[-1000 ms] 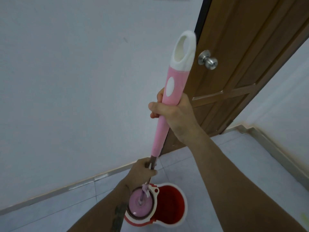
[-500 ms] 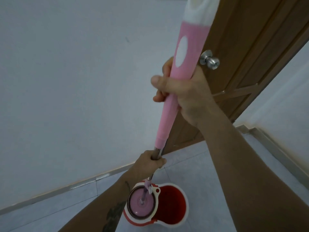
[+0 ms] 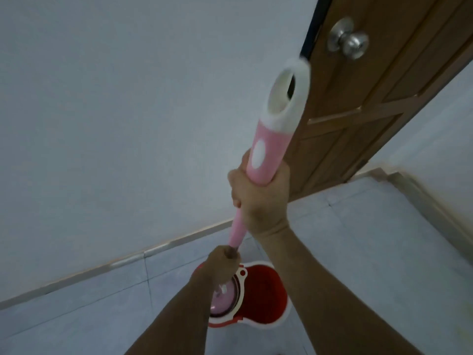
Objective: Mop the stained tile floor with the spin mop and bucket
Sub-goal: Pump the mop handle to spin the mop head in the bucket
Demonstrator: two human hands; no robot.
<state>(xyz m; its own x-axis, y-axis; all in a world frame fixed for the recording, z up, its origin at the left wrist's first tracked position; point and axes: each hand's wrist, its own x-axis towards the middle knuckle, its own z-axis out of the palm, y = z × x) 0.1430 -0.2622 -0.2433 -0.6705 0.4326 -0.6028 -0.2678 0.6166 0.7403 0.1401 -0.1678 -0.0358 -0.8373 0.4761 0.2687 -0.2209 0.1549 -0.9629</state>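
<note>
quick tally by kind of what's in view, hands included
hands: 2, right hand high on the pink grip, left hand low on the shaft
spin mop: 1
red spin bucket: 1
wooden door: 1
door knob: 1
total: 6

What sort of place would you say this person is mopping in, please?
Probably a room or hallway in a home: a panelled wooden door with a round metal knob, plain pale walls, and a light tile floor edged with a skirting strip.
</note>
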